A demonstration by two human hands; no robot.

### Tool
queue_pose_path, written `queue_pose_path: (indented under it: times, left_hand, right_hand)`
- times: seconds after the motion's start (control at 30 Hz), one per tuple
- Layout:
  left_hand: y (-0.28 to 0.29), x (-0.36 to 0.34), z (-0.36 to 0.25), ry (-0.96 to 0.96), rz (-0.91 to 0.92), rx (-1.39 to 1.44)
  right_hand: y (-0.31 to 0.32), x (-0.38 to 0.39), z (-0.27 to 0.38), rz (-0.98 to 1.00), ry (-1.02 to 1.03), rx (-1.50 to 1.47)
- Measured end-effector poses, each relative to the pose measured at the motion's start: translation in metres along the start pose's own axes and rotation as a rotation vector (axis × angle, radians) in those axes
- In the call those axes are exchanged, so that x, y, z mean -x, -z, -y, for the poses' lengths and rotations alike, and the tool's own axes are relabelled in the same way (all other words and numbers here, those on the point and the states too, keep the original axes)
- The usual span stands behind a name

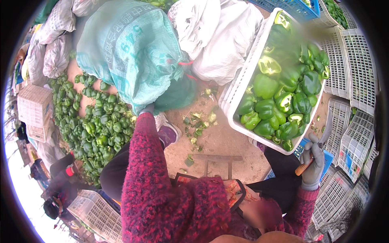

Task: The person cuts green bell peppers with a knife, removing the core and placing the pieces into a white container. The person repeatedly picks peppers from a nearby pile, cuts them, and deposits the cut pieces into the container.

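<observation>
My right hand point(313, 163), in a grey glove, is closed round the wooden handle point(304, 165) of a knife. The knife's curved blade point(327, 128) points up and away, beside the white crate point(229, 106) of green bell peppers point(265, 86), some of them cut open. My left arm reaches forward to the lower edge of a green woven sack point(133, 52). Only a bit of my left hand point(148, 109) shows there against the sack; its fingers are hidden. Left of that hand, many green peppers point(106, 125) lie heaped on the ground.
White sacks point(227, 44) stand beyond, between the green sack and the crate. Pepper scraps point(196, 123) litter the floor near my shoe point(169, 135). Stacked pale crates point(355, 139) line the right side. More crates point(95, 208) and a person in dark clothes point(60, 194) are at left.
</observation>
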State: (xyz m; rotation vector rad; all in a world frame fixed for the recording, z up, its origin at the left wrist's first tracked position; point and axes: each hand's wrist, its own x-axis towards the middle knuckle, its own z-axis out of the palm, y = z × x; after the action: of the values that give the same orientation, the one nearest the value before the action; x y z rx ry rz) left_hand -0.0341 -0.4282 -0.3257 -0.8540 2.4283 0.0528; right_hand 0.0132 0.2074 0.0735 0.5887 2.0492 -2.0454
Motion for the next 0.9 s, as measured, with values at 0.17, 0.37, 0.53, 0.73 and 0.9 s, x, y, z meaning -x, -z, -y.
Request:
queue_pose_path:
  times: [0.17,0.37,0.53,0.73,0.9]
  left_hand:
    - [-0.010,-0.005,0.012,-0.010,-0.001,0.012]
    - [-0.014,-0.021,0.018,-0.035,0.064,0.105]
    - [0.007,0.049,0.018,-0.204,0.076,0.756]
    - [0.099,0.234,-0.065,-0.541,0.716,1.938]
    - [0.142,0.373,-0.123,-0.705,1.307,2.194]
  right_hand:
    - [-0.011,-0.005,0.004,0.083,-0.009,0.090]
    - [-0.009,0.000,0.006,0.063,0.065,0.149]
    - [0.001,-0.002,0.008,0.028,0.151,0.484]
    - [-0.005,0.030,0.020,0.181,-0.064,0.176]
    - [-0.023,0.066,-0.003,0.348,-0.050,0.230]
